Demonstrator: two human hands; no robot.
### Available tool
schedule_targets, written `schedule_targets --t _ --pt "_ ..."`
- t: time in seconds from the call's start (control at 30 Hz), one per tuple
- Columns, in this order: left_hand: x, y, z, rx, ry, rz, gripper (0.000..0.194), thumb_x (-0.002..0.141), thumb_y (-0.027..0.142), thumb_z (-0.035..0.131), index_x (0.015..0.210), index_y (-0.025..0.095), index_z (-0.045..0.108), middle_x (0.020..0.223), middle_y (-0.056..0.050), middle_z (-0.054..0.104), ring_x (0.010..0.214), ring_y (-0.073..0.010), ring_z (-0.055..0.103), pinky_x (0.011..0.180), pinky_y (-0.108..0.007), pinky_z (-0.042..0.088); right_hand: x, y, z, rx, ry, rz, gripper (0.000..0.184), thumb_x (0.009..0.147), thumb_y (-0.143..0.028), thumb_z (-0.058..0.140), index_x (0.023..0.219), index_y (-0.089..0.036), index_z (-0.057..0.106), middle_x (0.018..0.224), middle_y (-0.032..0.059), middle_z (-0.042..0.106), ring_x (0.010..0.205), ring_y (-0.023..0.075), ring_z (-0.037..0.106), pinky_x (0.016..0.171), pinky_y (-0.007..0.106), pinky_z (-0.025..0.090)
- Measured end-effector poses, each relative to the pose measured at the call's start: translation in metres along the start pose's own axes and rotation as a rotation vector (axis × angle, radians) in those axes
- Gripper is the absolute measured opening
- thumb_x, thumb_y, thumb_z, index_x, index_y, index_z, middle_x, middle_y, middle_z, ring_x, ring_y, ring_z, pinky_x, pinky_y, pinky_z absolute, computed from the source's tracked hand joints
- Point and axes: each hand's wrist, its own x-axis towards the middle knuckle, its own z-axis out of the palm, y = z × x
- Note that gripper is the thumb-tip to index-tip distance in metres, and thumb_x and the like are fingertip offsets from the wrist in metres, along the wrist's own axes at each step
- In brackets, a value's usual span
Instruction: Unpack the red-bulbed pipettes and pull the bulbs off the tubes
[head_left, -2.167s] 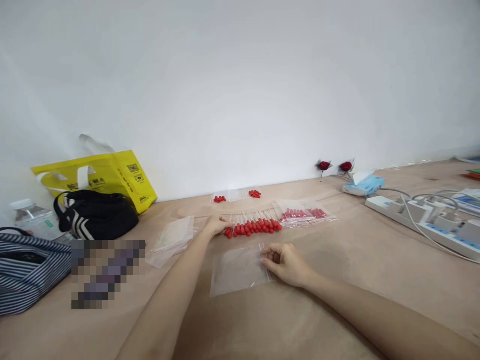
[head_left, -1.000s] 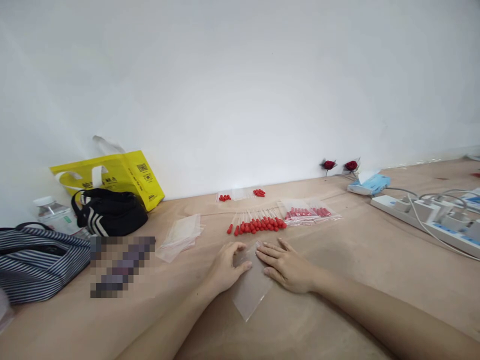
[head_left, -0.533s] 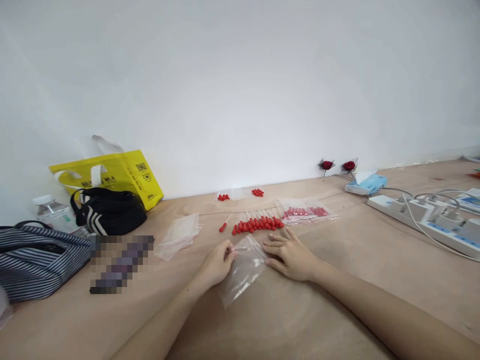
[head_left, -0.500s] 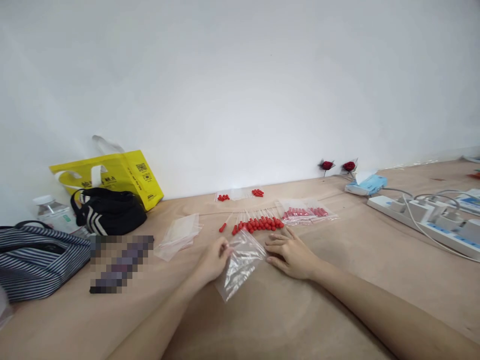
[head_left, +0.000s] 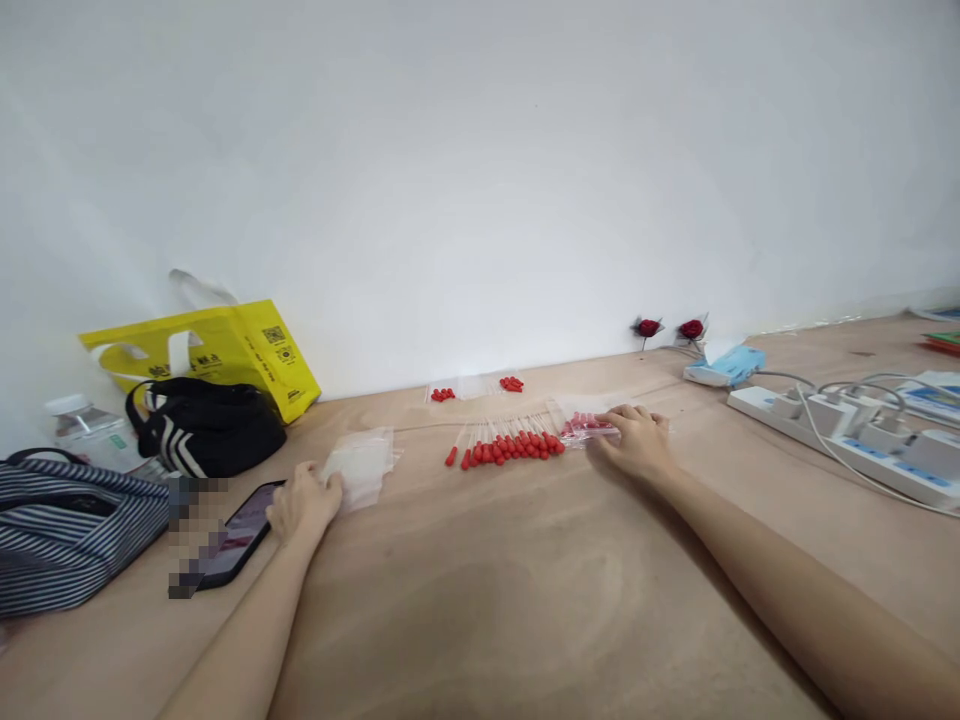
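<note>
Phone [head_left: 247, 530]: on the table [head_left: 465, 600], partly pixelated.
Left hand [head_left: 306, 503]: I see the back of it, forearm running in from the lower edge, fingers bent down beside the phone, thumb toward the clear bags; I can't tell whether it grips anything.
Clear bags [head_left: 365, 465]: flat stack, just beside that thumb.
Sticks [head_left: 517, 447]: fanned row between the hands, red heads toward the camera.
Filled bags [head_left: 579, 421]: right of the row, partly covered.
Right hand [head_left: 637, 440]: arm stretched from lower right, fingers pointing left over the filled bags; I can't tell whether they grip.
</note>
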Motion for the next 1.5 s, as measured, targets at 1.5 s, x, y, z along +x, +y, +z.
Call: schedule_targets --t 1.5 --pt "-0.076 0.075 0.048 -0.687 -0.481 0.649 0.038 0.071 0.027 0.056 0.107 0.014 0.053 0.106 -0.009 0.061 0.09 -0.0184 0.061 0.082 -0.034 0.049 -0.047 -0.078 -0.031 0.853 -0.581 -0.649 0.013 0.085 -0.015 0.03 0.091 -0.019 0.041 0.117 0.0142 0.047 0.117 0.0176 0.039 0.089 0.036 0.038"
